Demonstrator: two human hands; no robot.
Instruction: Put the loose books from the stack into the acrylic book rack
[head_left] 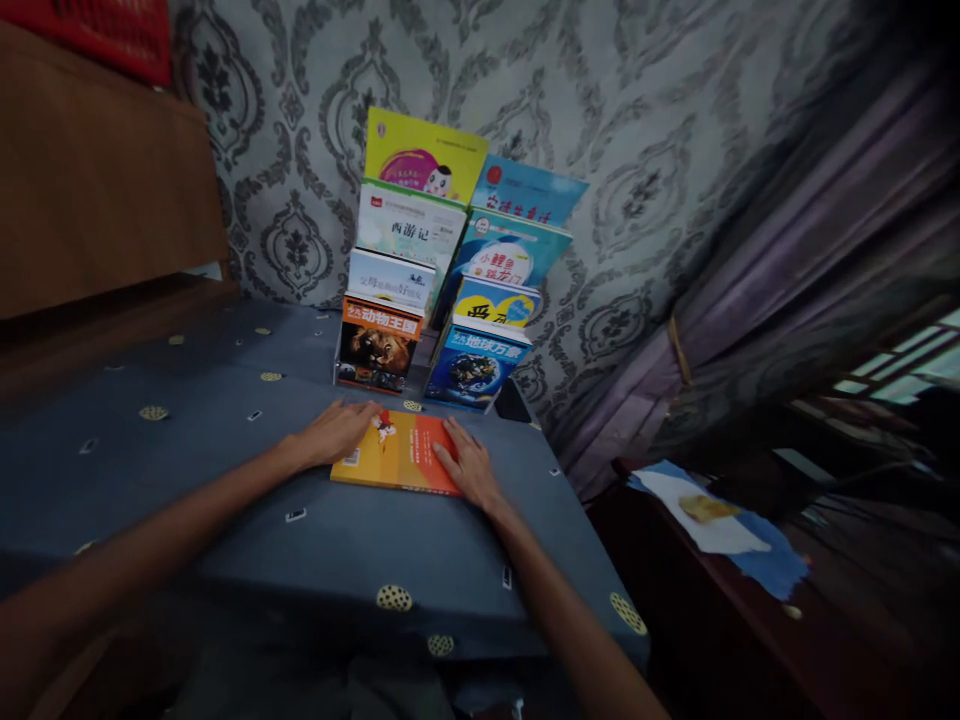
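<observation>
Orange book (401,452) lies flat on blue cloth-covered table (225,450), just before tiered book rack (442,290). Head view: left hand (335,432) and right hand (469,462) rest flat on opposite edges, fingers loosely spread, nothing pinched. Judged step: taking hold of book. Lifting calls for curling fingers under edges.

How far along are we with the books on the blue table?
Eight books already stand in the tiered rack. The orange book lies flat on the blue tablecloth, left hand and right hand resting on its edges. It is the only book outside the rack.
</observation>
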